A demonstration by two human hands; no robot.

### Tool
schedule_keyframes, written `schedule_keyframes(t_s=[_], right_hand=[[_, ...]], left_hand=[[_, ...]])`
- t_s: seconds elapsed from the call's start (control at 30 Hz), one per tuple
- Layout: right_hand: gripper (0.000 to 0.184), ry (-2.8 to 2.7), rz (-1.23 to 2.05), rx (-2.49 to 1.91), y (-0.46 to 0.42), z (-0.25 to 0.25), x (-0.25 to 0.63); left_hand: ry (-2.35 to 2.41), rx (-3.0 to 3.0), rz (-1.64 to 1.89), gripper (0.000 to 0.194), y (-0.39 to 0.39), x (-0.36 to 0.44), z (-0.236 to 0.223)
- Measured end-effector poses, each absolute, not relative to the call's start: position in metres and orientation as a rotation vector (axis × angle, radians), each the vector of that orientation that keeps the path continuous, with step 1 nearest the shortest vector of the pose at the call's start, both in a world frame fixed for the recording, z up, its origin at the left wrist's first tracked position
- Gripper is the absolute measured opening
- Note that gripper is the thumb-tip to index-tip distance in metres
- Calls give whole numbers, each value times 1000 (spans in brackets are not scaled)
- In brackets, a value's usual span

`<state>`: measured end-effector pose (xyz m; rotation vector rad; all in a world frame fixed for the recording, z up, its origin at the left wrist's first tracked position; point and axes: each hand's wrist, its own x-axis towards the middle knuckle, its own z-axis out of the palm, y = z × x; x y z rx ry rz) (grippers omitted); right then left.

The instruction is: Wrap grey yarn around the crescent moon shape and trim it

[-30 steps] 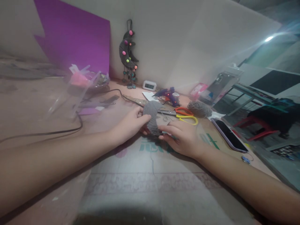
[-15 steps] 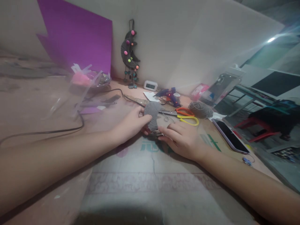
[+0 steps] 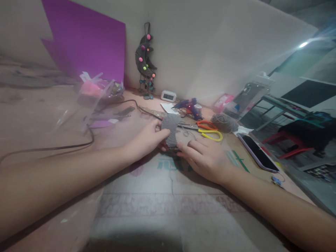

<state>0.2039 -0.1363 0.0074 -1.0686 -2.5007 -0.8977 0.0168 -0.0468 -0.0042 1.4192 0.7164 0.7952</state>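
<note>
A small grey yarn-wrapped piece (image 3: 171,128), rounded at its top, is pinched between the thumb and fingers of my left hand (image 3: 154,134). My right hand (image 3: 203,155) meets its lower right edge with thumb and fingertips pressed together; the part under those fingertips is hidden. A strand of grey yarn curls on the board just right of the piece. Behind it lie scissors (image 3: 210,134) with one orange and one yellow handle, their blades pointing toward the piece. The grey yarn ball (image 3: 224,123) rests farther right.
A purple glue gun (image 3: 191,107) with a lit red light lies at the back beside a small white clock (image 3: 168,96). A phone (image 3: 258,153) is at the right. A moon-shaped hanging (image 3: 144,57) with pompoms is on the wall. A black cord (image 3: 90,136) crosses the left side.
My right fingers have shifted slightly at the lower edge of the grey piece, and a shiny bit seen there earlier is now mostly covered. My left hand keeps its grip.
</note>
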Motion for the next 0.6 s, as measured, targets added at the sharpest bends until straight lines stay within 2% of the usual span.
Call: schedule_keyframes(t_s=[0.13,0.37,0.5,0.6], right_hand=[[19,-2453,-790,-1086,-134,5,205],[22,-2133,-235,-1160,-127,0,212],[24,-2041,-157,-1242,-125,2,212],[24,-2039,-164,-1269,-123,1,211]], left_hand=[[717,1432,784,11,-47,17,-4],[718,1444,775,11,-48,17,-1],[678,1507,803,16,-46,17,-6],[672,1657,911,30,-43,16,-11]])
